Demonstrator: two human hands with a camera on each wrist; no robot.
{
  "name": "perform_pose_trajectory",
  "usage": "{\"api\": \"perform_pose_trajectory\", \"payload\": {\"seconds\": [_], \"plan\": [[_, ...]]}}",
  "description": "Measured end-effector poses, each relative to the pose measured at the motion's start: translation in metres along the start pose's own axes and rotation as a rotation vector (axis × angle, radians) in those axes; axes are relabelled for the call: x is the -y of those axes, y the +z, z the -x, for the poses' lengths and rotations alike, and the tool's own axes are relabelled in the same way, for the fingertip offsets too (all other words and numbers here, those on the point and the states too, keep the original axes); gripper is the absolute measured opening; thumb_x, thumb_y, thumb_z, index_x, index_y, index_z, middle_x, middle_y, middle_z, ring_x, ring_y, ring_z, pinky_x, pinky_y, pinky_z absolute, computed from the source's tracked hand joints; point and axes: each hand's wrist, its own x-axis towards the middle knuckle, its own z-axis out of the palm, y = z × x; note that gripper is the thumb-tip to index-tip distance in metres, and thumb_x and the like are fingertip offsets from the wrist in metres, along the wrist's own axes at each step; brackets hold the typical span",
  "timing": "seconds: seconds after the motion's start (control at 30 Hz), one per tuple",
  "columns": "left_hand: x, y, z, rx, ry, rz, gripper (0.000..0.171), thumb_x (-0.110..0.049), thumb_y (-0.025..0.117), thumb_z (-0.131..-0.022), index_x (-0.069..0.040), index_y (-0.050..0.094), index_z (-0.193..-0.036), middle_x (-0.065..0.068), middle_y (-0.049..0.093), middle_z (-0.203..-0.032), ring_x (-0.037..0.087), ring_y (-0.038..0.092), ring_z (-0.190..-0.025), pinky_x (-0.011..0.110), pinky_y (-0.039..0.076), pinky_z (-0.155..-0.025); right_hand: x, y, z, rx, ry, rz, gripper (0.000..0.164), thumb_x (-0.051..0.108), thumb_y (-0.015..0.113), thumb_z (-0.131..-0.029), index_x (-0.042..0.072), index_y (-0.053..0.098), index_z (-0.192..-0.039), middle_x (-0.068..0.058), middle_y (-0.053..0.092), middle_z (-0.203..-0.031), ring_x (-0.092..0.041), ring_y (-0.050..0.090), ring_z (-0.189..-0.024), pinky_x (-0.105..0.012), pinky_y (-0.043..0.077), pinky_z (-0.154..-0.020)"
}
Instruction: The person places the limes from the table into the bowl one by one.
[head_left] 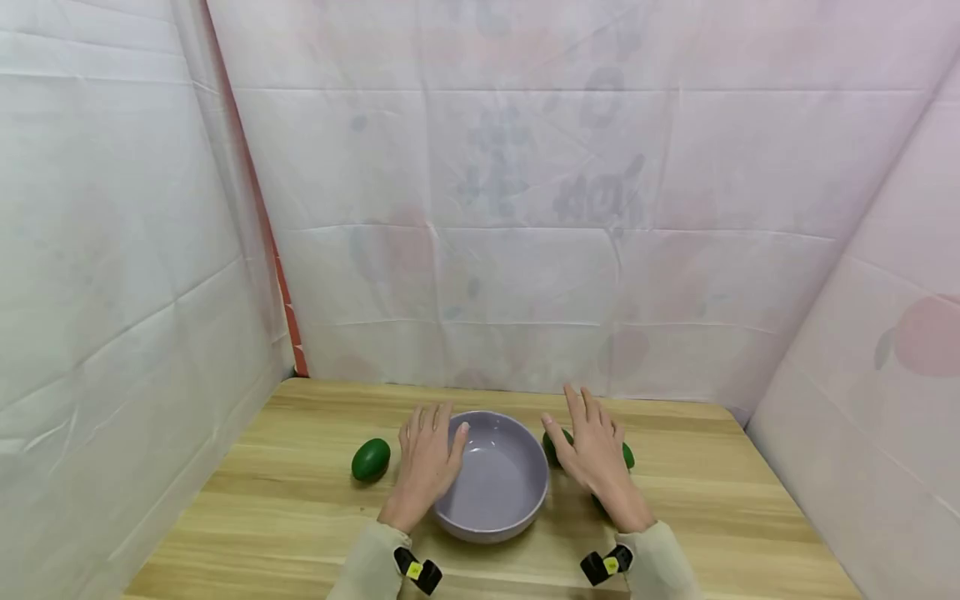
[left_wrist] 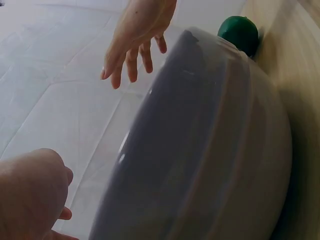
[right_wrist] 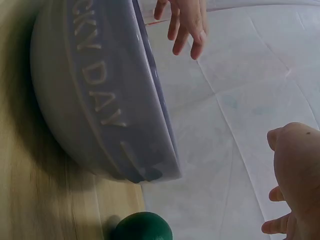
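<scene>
The bowl [head_left: 497, 492] is sitting upright on the tabletop [head_left: 720, 500], about midway between its left and right edges and short of its far edge. The left hand [head_left: 431, 454] is hovering over the bowl's left rim, its fingers straight and holding nothing. The right hand [head_left: 592, 450] is hovering just to the right of the bowl, fingers extended, thumb held apart, also holding nothing. One green oval [head_left: 371, 460] is lying between the left hand and the tabletop's left edge, well apart from the bowl. On the right, a second oval [head_left: 552, 451] and a third oval [head_left: 628, 455] are showing from behind the right hand, and a dark green sliver [head_left: 598, 505] is peeking out by the right wrist, mostly hidden. Raised lettering [right_wrist: 102, 92] ending in "DAY" is running along the bowl's outer wall. Pale sheets [head_left: 525, 275] are hanging beyond the far edge and along both sides.
</scene>
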Motion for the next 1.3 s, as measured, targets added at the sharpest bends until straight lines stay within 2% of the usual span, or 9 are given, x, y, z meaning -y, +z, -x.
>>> {"api": "perform_pose_trajectory", "payload": {"seconds": [0.3,0.67,0.97,1.17,1.3], "plan": [[0.004,-0.001,0.0,0.001,0.012,-0.009,0.053,-0.042,0.043,-0.108,-0.009,0.048,-0.149,0.022,0.053,-0.147,0.047,0.038,-0.144,0.068,0.032,-0.114,-0.005,-0.008,0.002,0.01,0.017,0.006,0.074,0.057,0.042,-0.104,0.016,0.021,-0.163,-0.028,0.022,-0.165,-0.056,0.029,-0.146,-0.081,0.02,-0.108],[0.008,-0.003,-0.002,0.056,-0.034,-0.026,0.052,-0.043,0.042,-0.108,-0.009,0.051,-0.147,0.02,0.055,-0.146,0.044,0.042,-0.142,0.065,0.037,-0.11,-0.011,-0.017,0.005,0.013,0.033,0.013,0.074,0.057,0.041,-0.104,0.016,0.021,-0.163,-0.028,0.021,-0.165,-0.056,0.029,-0.145,-0.082,0.022,-0.107],[0.013,0.0,-0.004,0.072,-0.038,0.016,0.049,-0.039,0.047,-0.107,-0.01,0.051,-0.146,0.019,0.057,-0.144,0.042,0.05,-0.135,0.063,0.046,-0.103,-0.017,-0.028,0.009,-0.005,0.03,0.025,0.074,0.055,0.042,-0.104,0.012,0.024,-0.161,-0.03,0.022,-0.164,-0.057,0.028,-0.145,-0.082,0.022,-0.106],[0.017,0.008,0.003,0.121,-0.067,0.056,0.05,-0.036,0.047,-0.107,-0.008,0.048,-0.148,0.021,0.056,-0.145,0.042,0.054,-0.132,0.06,0.05,-0.102,-0.028,-0.032,0.021,0.002,0.041,0.045,0.074,0.054,0.045,-0.104,0.011,0.026,-0.161,-0.03,0.023,-0.164,-0.057,0.028,-0.145,-0.082,0.023,-0.104],[0.019,0.01,0.002,0.163,-0.095,0.067,0.051,-0.031,0.047,-0.106,-0.008,0.045,-0.151,0.021,0.054,-0.147,0.042,0.054,-0.133,0.06,0.051,-0.101,-0.03,-0.035,0.023,-0.01,0.039,0.05,0.073,0.053,0.046,-0.104,0.011,0.027,-0.16,-0.031,0.023,-0.164,-0.058,0.03,-0.143,-0.082,0.024,-0.103]]}}
